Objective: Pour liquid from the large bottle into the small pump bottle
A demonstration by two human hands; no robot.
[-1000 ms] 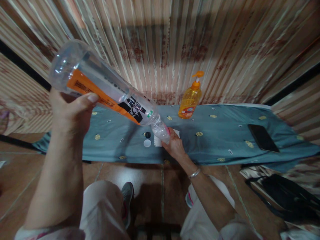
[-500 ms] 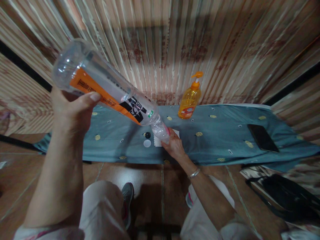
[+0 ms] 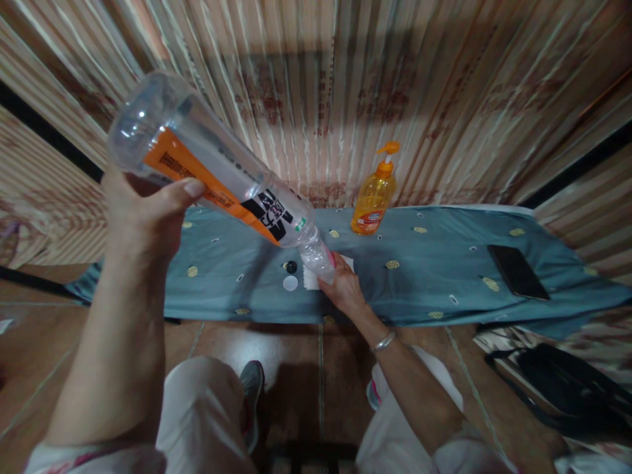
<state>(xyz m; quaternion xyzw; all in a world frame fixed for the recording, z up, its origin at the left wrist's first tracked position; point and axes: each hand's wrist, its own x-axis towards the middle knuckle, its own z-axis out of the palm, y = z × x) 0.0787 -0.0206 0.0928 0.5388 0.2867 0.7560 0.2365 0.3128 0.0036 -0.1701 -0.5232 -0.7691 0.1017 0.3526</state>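
The left hand [image 3: 143,217] is raised high, forearm near vertical, fingers wrapped round the base end of a large clear plastic bottle [image 3: 217,184]. The bottle tilts steeply, base up at left, neck down at right. The right hand [image 3: 345,286] reaches forward over the desk [image 3: 434,263], fingers closed on a small clear container [image 3: 318,258] that meets the bottle's neck. The bottle's label is orange with a black panel of white characters; they cannot be read. A white cap [image 3: 290,283] and a black cap [image 3: 291,266] lie just left of the container. An orange pump bottle [image 3: 374,197] stands at the desk's far edge; a dark phone [image 3: 517,271] lies well to the right. A blue-grey patterned cloth covers the desk. Striped curtains hang behind; the floor is brown tile.
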